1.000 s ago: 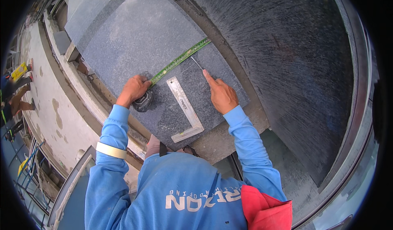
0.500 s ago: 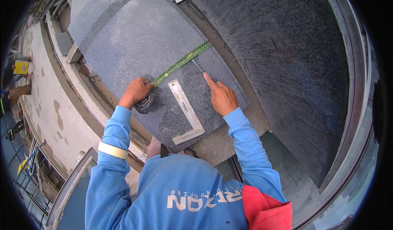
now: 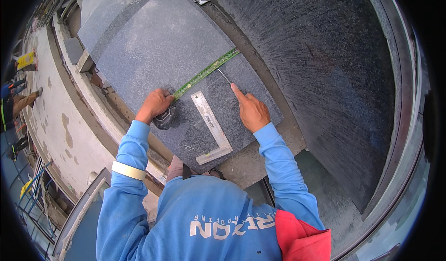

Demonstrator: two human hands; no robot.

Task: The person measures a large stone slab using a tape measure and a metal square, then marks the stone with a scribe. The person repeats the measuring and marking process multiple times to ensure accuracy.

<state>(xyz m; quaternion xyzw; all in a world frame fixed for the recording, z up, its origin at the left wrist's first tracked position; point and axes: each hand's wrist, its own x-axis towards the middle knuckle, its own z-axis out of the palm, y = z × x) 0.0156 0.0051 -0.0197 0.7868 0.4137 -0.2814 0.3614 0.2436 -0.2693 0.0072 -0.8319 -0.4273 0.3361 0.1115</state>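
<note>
From my end, the left grip covers part of the tape measure, and the marks on its green blade are too tiny to read. Right grip hides the back end of the thin metal tool, so no clue about the handle. The stone slab runs off the top edge; people far left are small, half lost in the dark rim.

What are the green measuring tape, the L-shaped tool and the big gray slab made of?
Tape: perhaps painted metal, since it stretches straight, but plastic is possible. L-shaped tool: likely bare metal, dull silver with smudges. Slab: probably stone, mostly matte, finely speckled.
</note>
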